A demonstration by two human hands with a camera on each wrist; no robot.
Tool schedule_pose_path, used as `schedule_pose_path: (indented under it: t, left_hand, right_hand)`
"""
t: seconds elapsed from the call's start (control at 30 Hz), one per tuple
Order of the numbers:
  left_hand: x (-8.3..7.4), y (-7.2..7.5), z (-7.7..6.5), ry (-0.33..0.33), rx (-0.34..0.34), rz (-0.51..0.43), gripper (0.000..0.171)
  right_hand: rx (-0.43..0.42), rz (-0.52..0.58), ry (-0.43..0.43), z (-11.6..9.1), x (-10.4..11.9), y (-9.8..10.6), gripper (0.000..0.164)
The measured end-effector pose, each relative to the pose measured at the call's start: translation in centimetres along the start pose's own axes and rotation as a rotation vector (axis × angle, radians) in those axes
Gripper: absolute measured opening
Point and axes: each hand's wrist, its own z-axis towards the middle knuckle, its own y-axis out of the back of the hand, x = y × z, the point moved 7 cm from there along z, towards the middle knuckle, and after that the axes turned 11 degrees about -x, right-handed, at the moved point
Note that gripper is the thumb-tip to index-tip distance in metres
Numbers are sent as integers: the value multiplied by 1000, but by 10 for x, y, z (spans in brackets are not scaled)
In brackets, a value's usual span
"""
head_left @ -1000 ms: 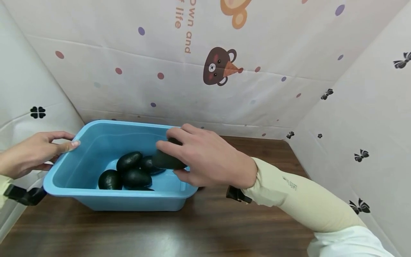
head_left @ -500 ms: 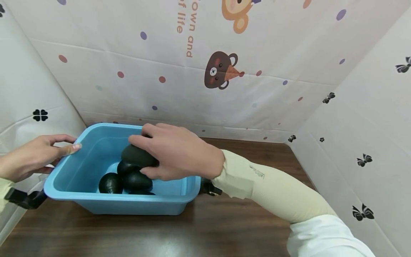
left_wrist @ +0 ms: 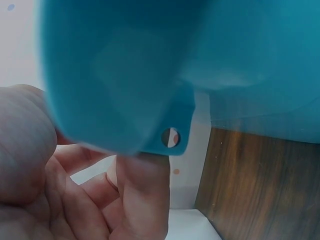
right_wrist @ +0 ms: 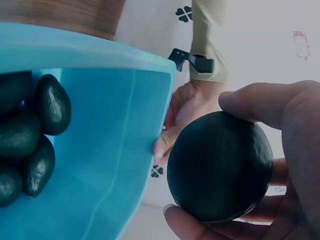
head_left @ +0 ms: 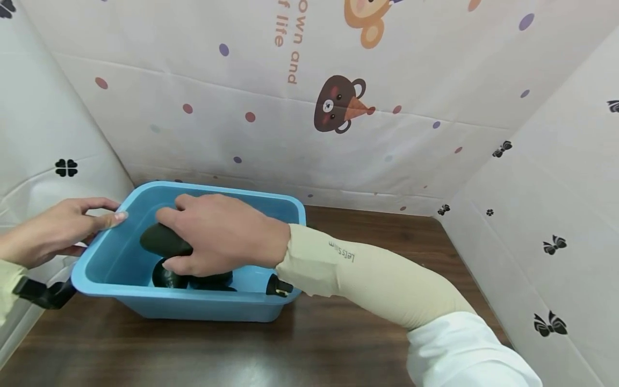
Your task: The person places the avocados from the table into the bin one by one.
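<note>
My right hand (head_left: 220,234) holds a dark green avocado (head_left: 165,240) above the left part of a blue plastic tub (head_left: 193,292). In the right wrist view, thumb and fingertips wrap the sides of this avocado (right_wrist: 220,167). Several more dark avocados (right_wrist: 54,106) lie grouped on the tub's floor, partly covered by the hand in the head view. My left hand (head_left: 60,228) grips the tub's left rim, thumb on top and fingers beneath. The left wrist view shows the tub's underside and a holed tab (left_wrist: 180,120) close above the fingers.
The tub stands on a dark wooden table (head_left: 338,333), close to a white printed back sheet (head_left: 271,134). Similar sheets rise on the left and on the right (head_left: 527,215). A black wrist strap (head_left: 43,293) sits beside the tub's front left corner.
My right hand has carried the avocado leftward over the tub, from its right end past the pile to the left part. The left hand has stayed on the rim.
</note>
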Motion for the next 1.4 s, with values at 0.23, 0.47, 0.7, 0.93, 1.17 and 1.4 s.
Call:
schedule_pose_path:
  t: [0.23,0.47,0.7,0.93,1.17,1.4]
  left_hand:
    - [-1,1,1,-9,-1,13,83]
    - [-1,2,1,-6,-18,21,84]
    - [-3,3,-3,-19,-39,27,81]
    - [-3,1,0,-18,-41,17,83]
    - [-1,2,4,-17,-37,19,84]
    - [0,2,4,-12,-38,26,85]
  right_hand:
    - [60,35,-66,8,-1,-14,80]
    - [1,99,-90,-2,-12,-12,73]
    - [-97,119,-86,-28,-27,-10,66]
    - [-174,138,-140,-66,-52,-7,66]
    - [-259,127,-281,-117,-88,-7,67]
    - [-310,99,-392,-157,-121,-23,65]
